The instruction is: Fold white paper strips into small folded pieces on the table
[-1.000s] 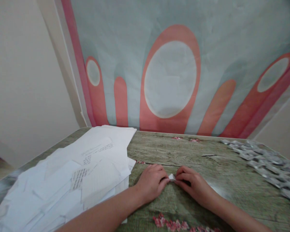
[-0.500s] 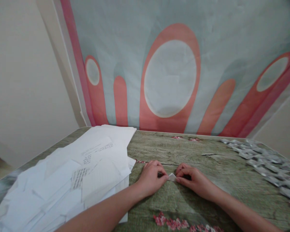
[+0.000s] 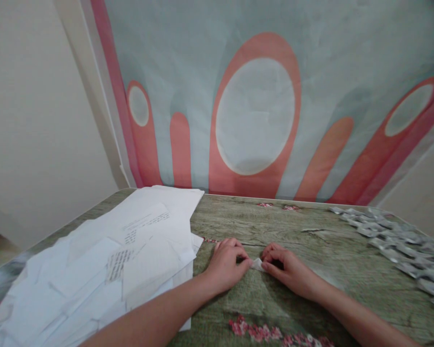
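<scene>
A small folded piece of white paper (image 3: 257, 264) lies between my two hands, just above or on the wood-patterned tabletop. Thumb and fingers of my left hand (image 3: 228, 262) pinch its left end. From the other side, my right hand (image 3: 287, 264) grips the right end the same way, its fingers curled. The fingertips cover both ends of the paper, so only its pale middle shows. Close to my left forearm is a wide heap of loose white sheets (image 3: 155, 274), some with printed or written lines.
Rows of small folded paper pieces (image 3: 401, 246) lie along the table's right side. The table (image 3: 235, 217) has a wood-and-pink-flower print and meets a coral-and-grey patterned backdrop (image 3: 195, 72) at its far edge. A pale wall (image 3: 39, 120) stands at left.
The folded paper between my fingertips has lost its clear peaked outline and looks flatter and more twisted. My right hand has shifted slightly left.
</scene>
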The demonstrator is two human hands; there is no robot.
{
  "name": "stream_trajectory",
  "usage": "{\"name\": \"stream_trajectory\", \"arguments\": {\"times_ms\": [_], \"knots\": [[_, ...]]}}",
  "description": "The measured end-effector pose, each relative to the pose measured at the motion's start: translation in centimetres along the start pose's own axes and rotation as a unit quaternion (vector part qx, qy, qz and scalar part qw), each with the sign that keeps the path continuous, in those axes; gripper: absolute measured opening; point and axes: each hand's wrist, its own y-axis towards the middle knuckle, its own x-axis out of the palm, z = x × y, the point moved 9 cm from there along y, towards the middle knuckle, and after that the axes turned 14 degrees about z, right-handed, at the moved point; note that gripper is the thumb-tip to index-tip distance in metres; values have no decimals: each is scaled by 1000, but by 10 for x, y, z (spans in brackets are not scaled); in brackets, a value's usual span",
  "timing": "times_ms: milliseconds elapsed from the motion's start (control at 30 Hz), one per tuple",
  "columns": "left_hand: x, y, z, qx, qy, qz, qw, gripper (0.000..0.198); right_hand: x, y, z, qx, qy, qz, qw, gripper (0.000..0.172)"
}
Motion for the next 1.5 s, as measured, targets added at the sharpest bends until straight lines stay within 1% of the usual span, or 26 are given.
{"name": "stream_trajectory", "arguments": {"times_ms": [200,500,867,967,1067,1267,1500], "knots": [[2,1,1,4,30,9,999,18,1,1,0,-19,-14,6,1000,14],[2,2,6,9,51,5,999,16,1,1,4,-24,-24,15,999,12],[3,1,5,12,59,9,998,16,2,-1,6,-13,-39,21,999,12],[4,1,5,13,58,0,998,16,1,-1,7,-16,-43,27,999,11],[4,1,5,13,56,-5,998,14,2,-1,6,-23,-47,25,998,11],[6,1,6,28,57,3,998,14,3,-1,5,-29,-65,30,997,8],[3,0,7,25,53,3,998,14,3,-5,-1,-44,-98,42,993,10]]}}
